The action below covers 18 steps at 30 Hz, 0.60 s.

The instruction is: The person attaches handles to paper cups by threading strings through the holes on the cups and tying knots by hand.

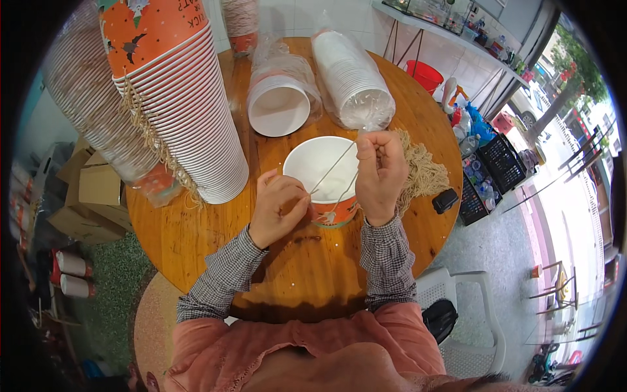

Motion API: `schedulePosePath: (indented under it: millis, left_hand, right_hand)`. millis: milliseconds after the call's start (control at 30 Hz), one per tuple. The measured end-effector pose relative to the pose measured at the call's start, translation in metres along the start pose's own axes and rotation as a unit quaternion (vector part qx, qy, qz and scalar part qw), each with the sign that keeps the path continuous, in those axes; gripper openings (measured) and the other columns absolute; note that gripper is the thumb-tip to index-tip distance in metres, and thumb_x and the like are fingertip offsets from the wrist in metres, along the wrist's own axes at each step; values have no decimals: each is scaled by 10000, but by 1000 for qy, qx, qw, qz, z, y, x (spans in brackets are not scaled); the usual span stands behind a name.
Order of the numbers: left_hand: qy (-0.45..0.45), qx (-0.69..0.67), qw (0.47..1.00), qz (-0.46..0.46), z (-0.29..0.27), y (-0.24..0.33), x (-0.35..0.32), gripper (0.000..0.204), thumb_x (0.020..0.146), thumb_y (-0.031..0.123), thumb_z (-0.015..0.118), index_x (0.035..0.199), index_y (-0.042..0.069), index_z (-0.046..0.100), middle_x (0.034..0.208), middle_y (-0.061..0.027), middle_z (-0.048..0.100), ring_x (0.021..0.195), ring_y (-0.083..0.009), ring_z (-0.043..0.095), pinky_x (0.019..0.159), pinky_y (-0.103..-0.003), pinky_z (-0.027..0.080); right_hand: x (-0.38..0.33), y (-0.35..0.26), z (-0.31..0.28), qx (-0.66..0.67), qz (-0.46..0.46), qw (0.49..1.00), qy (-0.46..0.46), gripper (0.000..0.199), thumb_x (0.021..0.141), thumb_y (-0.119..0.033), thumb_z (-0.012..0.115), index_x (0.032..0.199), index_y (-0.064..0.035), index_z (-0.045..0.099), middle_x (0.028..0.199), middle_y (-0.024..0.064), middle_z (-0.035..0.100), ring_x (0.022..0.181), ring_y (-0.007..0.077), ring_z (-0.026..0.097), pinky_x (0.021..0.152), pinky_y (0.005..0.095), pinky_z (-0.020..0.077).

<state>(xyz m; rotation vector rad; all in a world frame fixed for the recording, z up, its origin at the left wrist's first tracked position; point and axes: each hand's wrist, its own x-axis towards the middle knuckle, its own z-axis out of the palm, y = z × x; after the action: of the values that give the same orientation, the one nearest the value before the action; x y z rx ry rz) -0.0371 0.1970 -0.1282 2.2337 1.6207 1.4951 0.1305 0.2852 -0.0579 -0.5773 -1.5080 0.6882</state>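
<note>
An orange paper bucket [315, 161] with a white inside stands upright on the round wooden table in front of me. A thin piece of twine [334, 164] stretches slantwise across its opening. At the bucket's near left side, my left hand [279, 208] has thumb and fingers pinched at the twine's lower end. My right hand [382, 176] is closed on the upper end, raised over the bucket's right rim. Another length of the twine hangs down from the right hand toward the bucket's front wall, where a small pale knot or tuft shows.
A tall stack of orange paper buckets [189, 111] rises at the left, with twine hanging down it. Bagged buckets [279, 108] and a bagged white stack [353, 78] lie at the back. Loose twine [423, 171] and a small black object [445, 200] are at the right.
</note>
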Motion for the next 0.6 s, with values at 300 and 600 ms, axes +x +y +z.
schedulePosePath:
  millis: [300, 600]
  left_hand:
    - [87, 134, 984, 77, -4, -3, 4, 210, 802, 36, 677, 1007, 71, 648, 914, -59, 608, 901, -226, 595, 969, -418, 364]
    - [-19, -391, 895, -213, 10, 6, -12, 184, 983, 89, 500, 1064, -36, 608, 843, -43, 631, 792, -95, 602, 740, -224, 480]
  right_hand:
    - [6, -2, 7, 313, 260, 903, -135, 84, 970, -77, 510, 1024, -14, 492, 743, 47, 616, 482, 52, 515, 413, 176, 387]
    - [5, 0, 15, 307, 283, 900, -123, 133, 955, -78, 526, 1075, -27, 501, 803, 82, 622, 568, 122, 618, 471, 214, 484]
